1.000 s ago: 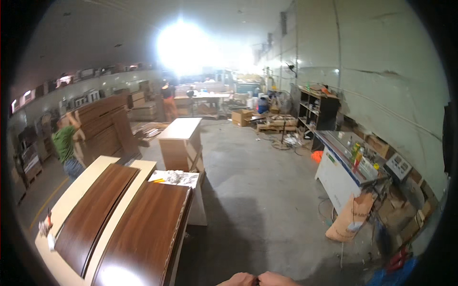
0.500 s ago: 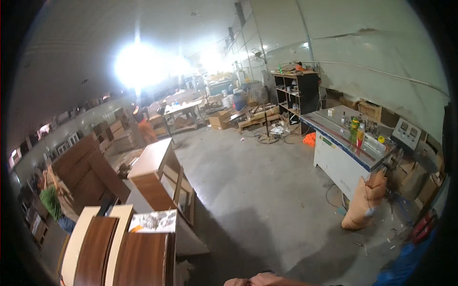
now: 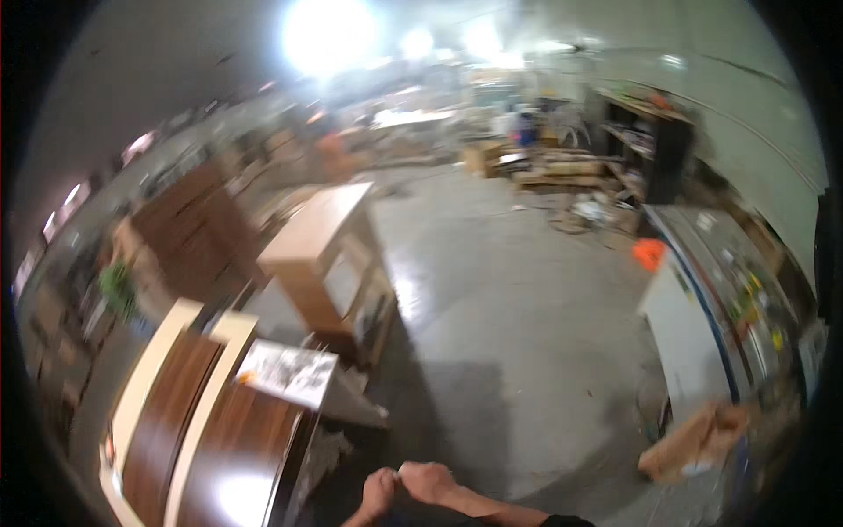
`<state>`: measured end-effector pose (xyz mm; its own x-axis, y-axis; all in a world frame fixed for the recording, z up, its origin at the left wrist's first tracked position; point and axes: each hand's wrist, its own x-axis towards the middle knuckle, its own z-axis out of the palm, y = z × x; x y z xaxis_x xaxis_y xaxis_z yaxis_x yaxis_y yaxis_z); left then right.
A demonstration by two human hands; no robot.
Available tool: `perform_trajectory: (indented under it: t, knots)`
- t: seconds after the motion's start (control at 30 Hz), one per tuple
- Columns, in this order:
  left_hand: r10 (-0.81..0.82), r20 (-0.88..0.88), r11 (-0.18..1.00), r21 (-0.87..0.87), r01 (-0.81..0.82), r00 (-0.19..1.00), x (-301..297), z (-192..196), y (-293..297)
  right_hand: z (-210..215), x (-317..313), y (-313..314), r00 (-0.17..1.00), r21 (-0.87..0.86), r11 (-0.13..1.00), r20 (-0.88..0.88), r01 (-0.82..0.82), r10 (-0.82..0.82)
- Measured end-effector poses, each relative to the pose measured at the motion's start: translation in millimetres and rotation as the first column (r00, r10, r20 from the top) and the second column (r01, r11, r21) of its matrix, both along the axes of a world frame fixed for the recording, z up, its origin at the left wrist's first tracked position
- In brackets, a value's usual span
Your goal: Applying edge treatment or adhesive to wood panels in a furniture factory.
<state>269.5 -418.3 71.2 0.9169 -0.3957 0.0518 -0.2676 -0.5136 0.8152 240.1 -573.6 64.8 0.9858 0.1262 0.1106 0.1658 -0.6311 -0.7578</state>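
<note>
Brown cardboard package [image 3: 694, 435] lies crumpled on the grey concrete floor [image 3: 527, 290], well to the right of the fingers. The left hand [image 3: 379, 492] and right hand [image 3: 430, 481] meet at the lower edge, fingers curled narrow and touching each other; whether they pinch anything I cannot tell. Left of them a glossy dark-brown veneered wooden panel [image 3: 233, 439] carries a white printed paper sheet [image 3: 285, 373]. Beyond stands a pale wooden cabinet [image 3: 320, 255].
</note>
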Motion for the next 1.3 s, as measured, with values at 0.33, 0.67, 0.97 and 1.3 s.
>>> perform_trajectory:
  t: [0.33, 0.67, 0.97, 1.3]
  knots:
    - [0.2, -0.299, 0.848, -0.425, -0.318, 0.933, 23.8, 41.3, 35.3, 43.6, 69.0, 46.3, 0.976, 0.665, 0.745, -0.127, -0.048, 0.177]
    - [0.14, -0.216, 0.961, -0.206, -0.186, 0.966, 75.6, 70.4, 130.1, 38.3, 130.0, 128.0, 0.827, 0.779, 0.604, -0.444, 0.166, 0.346]
    - [0.566, 0.245, 0.822, -0.093, -0.561, 0.788, 90.9, 47.7, 174.9, 37.7, 203.9, 179.8, 0.636, 0.615, 0.788, -0.595, -0.033, 0.491]
    - [0.725, 0.314, 0.662, -0.071, -0.746, 0.613, 101.4, 64.1, 135.5, 45.7, 253.3, 169.0, 0.338, 0.81, 0.581, -0.525, -0.083, 0.781]
